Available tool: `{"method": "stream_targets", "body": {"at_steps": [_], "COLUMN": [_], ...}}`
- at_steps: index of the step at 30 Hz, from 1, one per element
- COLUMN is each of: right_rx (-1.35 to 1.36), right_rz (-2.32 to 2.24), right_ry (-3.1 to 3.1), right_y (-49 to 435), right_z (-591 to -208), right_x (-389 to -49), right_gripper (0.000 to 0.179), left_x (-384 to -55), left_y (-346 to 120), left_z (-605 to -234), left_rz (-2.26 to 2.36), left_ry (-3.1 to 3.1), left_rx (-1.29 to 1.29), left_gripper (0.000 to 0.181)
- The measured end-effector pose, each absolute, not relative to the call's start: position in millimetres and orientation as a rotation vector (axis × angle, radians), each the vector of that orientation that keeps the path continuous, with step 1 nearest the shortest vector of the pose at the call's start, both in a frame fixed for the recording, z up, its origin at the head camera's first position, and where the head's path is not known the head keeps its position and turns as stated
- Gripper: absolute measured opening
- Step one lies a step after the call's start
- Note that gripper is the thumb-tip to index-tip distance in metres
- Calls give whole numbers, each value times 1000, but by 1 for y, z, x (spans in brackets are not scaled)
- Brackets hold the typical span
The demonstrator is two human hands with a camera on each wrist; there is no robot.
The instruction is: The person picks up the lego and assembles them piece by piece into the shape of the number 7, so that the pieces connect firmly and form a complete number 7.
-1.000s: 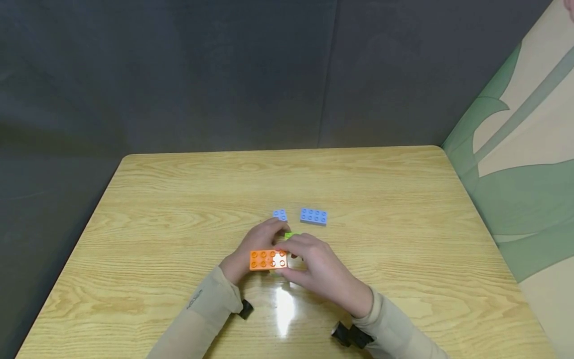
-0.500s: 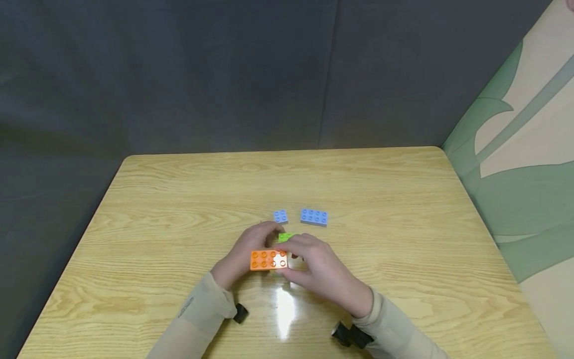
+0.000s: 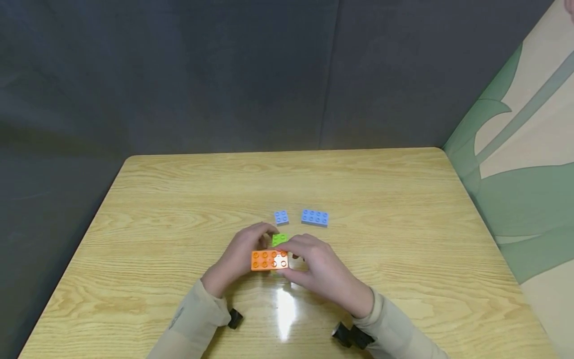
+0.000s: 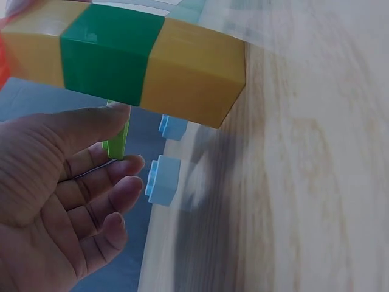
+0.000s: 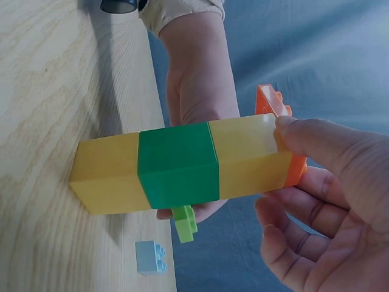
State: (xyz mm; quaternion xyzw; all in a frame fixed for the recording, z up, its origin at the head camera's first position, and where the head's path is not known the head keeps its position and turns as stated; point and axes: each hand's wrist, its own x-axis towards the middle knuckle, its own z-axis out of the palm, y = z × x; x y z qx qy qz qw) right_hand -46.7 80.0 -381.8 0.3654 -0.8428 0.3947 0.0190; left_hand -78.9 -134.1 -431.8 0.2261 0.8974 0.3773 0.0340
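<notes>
A tower of toy building bricks, yellow, green (image 5: 179,167) and yellow, carries a longer orange brick (image 3: 264,260) across its top. My right hand (image 3: 320,264) pinches the upper end of this tower, its thumb on the top yellow block beside the orange brick in the right wrist view. The tower's lower end is close over the wooden table. Just behind it, my left hand (image 3: 239,249) pinches a small lime green brick (image 4: 117,143) between thumb and fingers. From above, the orange brick hides most of the tower.
Farther back on the table (image 3: 381,199) lie a small square blue brick (image 3: 281,218) and a longer blue brick (image 3: 315,218), side by side. A dark curtain (image 3: 224,75) hangs along the table's far edge. Black wrist devices (image 3: 352,335) stick out below the sleeves.
My left hand has moved left and slightly toward me with the lime green brick, uncovering the small blue brick. The right hand and the tower have hardly moved.
</notes>
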Motion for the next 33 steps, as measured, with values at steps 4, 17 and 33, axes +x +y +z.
{"method": "stream_targets", "body": {"at_steps": [4, 17, 33], "right_rx": [1127, 1126, 1106], "right_rz": [1225, 1228, 1223], "right_ry": [-2623, -2637, -2655], "right_y": [80, 79, 79], "right_z": [-382, -382, -382], "right_x": [-47, -46, -46], "right_gripper": [37, 37, 38], "left_x": [-76, -67, -49], "left_y": [-136, -142, -162], "left_z": [-429, -413, -400], "left_rz": [1165, 1133, 1147], "left_ry": [2768, 2796, 2855], "left_rx": [679, 514, 455], "left_gripper": [46, 48, 41]}}
